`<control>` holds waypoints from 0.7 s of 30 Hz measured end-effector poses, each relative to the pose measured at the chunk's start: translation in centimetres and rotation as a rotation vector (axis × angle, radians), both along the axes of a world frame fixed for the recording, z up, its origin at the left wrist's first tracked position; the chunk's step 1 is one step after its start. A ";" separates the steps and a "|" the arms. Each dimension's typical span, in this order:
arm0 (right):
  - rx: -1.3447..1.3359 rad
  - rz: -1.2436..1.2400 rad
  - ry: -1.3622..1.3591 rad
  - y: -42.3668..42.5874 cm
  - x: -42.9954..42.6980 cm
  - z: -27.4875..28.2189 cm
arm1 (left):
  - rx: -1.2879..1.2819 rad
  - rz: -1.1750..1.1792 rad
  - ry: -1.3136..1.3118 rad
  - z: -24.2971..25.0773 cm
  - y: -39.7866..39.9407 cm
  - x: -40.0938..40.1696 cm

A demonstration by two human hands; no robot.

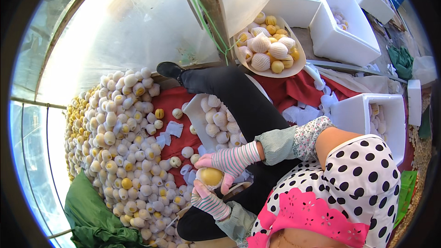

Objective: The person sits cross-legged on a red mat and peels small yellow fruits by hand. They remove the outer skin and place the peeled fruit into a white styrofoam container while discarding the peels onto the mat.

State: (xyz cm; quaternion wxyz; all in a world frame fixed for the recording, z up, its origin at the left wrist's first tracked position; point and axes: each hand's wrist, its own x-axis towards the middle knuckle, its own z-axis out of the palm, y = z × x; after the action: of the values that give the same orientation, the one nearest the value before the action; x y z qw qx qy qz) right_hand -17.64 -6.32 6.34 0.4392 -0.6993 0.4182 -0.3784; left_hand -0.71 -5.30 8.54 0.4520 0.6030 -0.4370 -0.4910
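Between my two hands is a yellow fruit (211, 176), apparently a pepino melon, with a white foam net around its lower part. My right hand (229, 163), in a striped pink knit glove, grips it from above and beside. My left hand (209, 198), in a matching glove, holds it from below. Just left of my hands lies a large pile of net-wrapped fruits (134, 165). A white foam box (198, 115) of wrapped fruits stands by my bent leg, partly hidden by it. Loose white foam nets (174, 128) lie on the red cloth (168, 103).
Past my knee sits a tub (297, 67) of wrapped and bare fruits. Foam boxes (341, 46) stand at the upper right, and another foam box (348, 110) lies beside me. A post (209, 7) and plastic sheeting (137, 24) rise ahead. Green cloth (93, 210) covers the pile's near edge.
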 end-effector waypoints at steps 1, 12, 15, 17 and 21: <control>-0.011 -0.015 0.035 0.0 -0.4 0.5 | -0.010 -0.053 0.017 0.3 -0.1 -0.4; -0.030 -0.972 -0.294 5.1 -18.1 3.5 | 0.007 -0.209 0.147 -1.2 -1.4 -4.8; -0.031 -1.240 0.303 7.3 -24.1 1.4 | 0.107 -0.185 0.199 -3.7 -1.4 -3.0; 0.026 -1.304 0.604 9.6 -28.8 -2.8 | 0.183 -0.173 0.151 -5.8 -1.7 -2.5; 0.126 -0.982 0.904 11.0 -32.7 -6.8 | 0.263 -0.102 0.279 -7.8 -2.1 -0.6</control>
State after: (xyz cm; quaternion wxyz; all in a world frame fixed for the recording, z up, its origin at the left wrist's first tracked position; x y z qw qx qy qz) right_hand -50.37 4.72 -0.50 0.0377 -0.4903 0.8521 -0.1792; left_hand -1.29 -7.45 0.76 0.4004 0.5600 -0.3321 -0.6448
